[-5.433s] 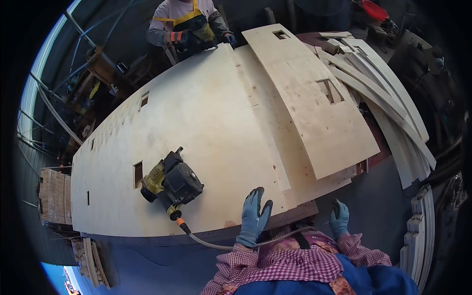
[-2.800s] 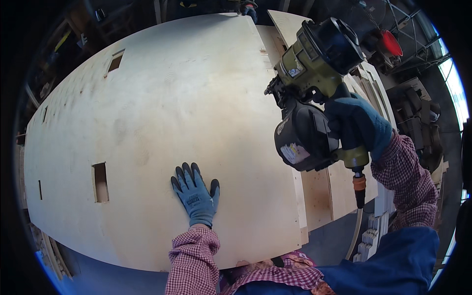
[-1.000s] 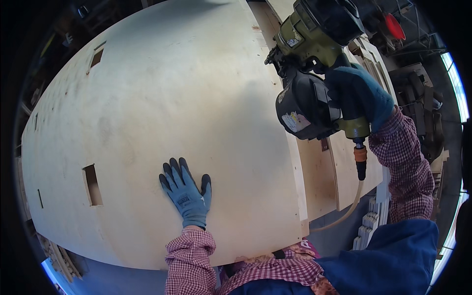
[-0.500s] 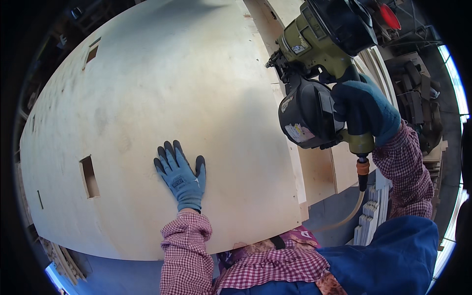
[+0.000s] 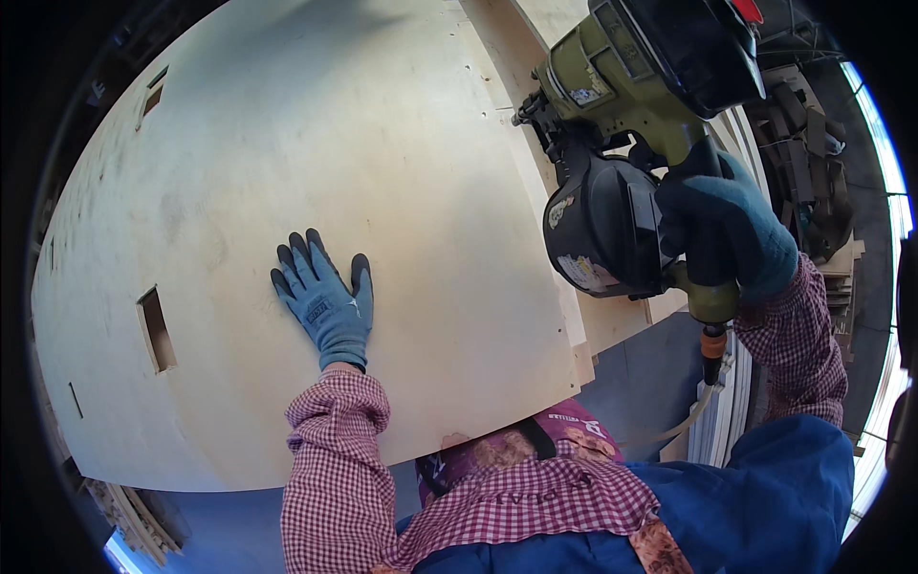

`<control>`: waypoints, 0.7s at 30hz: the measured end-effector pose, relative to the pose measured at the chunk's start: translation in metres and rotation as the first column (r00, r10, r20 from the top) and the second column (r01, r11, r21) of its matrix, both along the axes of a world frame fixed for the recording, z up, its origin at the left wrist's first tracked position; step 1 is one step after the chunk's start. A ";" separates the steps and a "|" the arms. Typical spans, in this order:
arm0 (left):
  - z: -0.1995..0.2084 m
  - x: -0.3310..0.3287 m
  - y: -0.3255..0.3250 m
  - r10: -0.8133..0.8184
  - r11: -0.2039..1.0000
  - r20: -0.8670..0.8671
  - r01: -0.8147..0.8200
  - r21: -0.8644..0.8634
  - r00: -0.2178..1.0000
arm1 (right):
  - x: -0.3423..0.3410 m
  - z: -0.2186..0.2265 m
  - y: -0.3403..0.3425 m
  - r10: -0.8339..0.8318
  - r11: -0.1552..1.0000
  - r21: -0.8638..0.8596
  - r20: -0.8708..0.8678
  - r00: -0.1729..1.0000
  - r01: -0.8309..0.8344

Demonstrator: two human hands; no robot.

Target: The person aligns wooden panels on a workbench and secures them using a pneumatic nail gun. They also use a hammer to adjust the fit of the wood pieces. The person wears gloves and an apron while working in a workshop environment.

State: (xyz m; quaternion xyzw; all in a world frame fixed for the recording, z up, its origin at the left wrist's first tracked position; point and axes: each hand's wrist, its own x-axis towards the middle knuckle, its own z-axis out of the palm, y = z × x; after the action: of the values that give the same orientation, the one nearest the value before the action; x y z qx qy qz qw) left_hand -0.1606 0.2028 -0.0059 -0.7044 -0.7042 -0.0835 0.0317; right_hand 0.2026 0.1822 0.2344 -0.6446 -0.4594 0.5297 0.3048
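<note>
Broadly, a wide pale plywood panel (image 5: 440, 287) fills most of the view and serves as the reference for everything else. Partly beneath its right edge juts a lower plywood sheet (image 5: 617, 323). Over that same edge, a green-and-black nail gun (image 5: 660, 124) is held with its nose pointing left across the panel; whether the nose touches wood cannot be told. The right hand (image 5: 736, 225), just outside the panel's right edge, has its fingers wrapped around the gun's grip, the trigger finger hidden. The left hand (image 5: 325, 297) lies on the panel left of its middle, fingers spread and grasping nothing. One-handed, the heavy gun could tip or drift; a careless trigger squeeze might then send a nail toward that bare-lying palm. Left of it, a rectangular cutout (image 5: 158, 330) could catch a sliding fingertip. Beyond the panel's lower right corner, a tug on the orange coupling (image 5: 713, 342) could jerk the aim.
</note>
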 end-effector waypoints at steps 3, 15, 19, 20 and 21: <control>-0.002 0.002 0.001 -0.020 1.000 0.002 0.020 0.019 1.000 | -0.015 -0.010 -0.011 -0.091 0.968 -0.240 -0.056 0.994 0.075; -0.012 -0.006 0.000 0.000 0.996 -0.041 0.004 0.084 0.999 | -0.009 0.006 -0.095 -0.141 0.982 -0.144 -0.119 0.983 0.124; -0.016 -0.001 0.004 -0.026 0.996 -0.019 0.028 0.090 0.999 | -0.020 -0.025 -0.101 -0.051 0.964 -0.261 -0.026 0.998 0.042; -0.014 0.000 0.005 -0.016 0.997 -0.030 0.018 0.070 0.999 | -0.019 -0.027 -0.105 -0.108 0.952 -0.293 -0.049 0.993 0.089; -0.016 0.002 0.007 -0.023 0.996 -0.029 0.026 0.082 0.999 | -0.018 -0.029 -0.110 -0.167 0.935 -0.326 -0.069 0.984 0.136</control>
State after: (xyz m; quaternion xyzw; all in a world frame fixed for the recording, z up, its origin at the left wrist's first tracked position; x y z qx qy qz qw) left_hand -0.1589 0.2102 -0.0220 -0.7122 -0.6909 -0.1027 0.0696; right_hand 0.1846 0.0725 0.2059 -0.6930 -0.3012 0.6022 0.2578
